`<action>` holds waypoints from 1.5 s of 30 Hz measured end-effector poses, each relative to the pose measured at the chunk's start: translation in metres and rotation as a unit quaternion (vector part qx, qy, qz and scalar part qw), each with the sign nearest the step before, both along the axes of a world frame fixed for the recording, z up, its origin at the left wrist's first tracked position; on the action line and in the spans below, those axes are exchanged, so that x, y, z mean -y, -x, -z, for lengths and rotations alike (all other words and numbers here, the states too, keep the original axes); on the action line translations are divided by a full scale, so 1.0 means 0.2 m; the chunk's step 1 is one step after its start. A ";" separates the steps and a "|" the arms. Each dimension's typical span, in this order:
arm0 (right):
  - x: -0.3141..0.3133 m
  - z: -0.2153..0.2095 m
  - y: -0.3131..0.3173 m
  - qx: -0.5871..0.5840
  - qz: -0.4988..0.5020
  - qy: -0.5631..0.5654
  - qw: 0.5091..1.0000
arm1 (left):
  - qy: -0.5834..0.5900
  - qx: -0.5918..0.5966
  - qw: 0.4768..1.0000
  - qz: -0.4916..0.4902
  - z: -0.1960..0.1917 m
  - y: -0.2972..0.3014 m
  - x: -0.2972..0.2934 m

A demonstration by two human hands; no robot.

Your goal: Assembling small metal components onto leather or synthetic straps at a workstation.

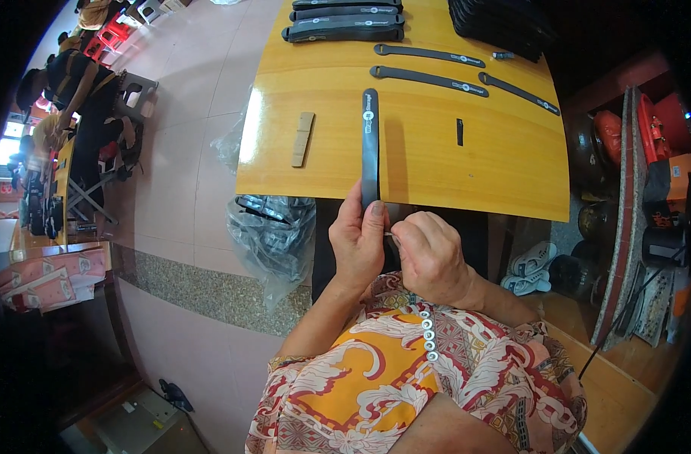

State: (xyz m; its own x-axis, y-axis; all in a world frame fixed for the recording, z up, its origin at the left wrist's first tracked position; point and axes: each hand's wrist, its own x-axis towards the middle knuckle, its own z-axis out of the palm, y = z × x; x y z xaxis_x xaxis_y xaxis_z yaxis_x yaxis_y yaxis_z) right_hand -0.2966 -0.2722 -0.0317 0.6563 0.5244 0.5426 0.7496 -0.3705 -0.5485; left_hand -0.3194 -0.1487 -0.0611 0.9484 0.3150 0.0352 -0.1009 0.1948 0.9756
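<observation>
A long black strap with white print stands out over the table's front edge, its lower end between the thumb and fingers of my left hand. Close beside that end, my right hand is closed in a pinch. Something small and pale shows at its fingertips, too little of it to name. Farther off on the yellow table lie three similar loose straps: one at the back, another just nearer, and a third slanting at the right.
Bundled straps lie at the back left, and a tall black stack at the back right. A cardboard strip and a short black strip rest nearer. A plastic bag hangs below. Another person bends far left.
</observation>
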 end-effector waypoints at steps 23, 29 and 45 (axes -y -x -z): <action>0.02 -0.02 -0.06 -0.137 -0.062 -0.017 0.989 | 0.393 -0.118 0.889 0.202 -0.01 -0.06 -0.13; 0.02 0.00 -0.06 -0.177 -0.075 -0.018 0.981 | 0.305 -0.170 0.925 0.149 -0.05 -0.08 -0.10; 0.00 0.05 0.03 -0.095 -0.045 0.041 0.994 | 0.273 -0.111 0.955 0.022 -0.04 -0.09 0.01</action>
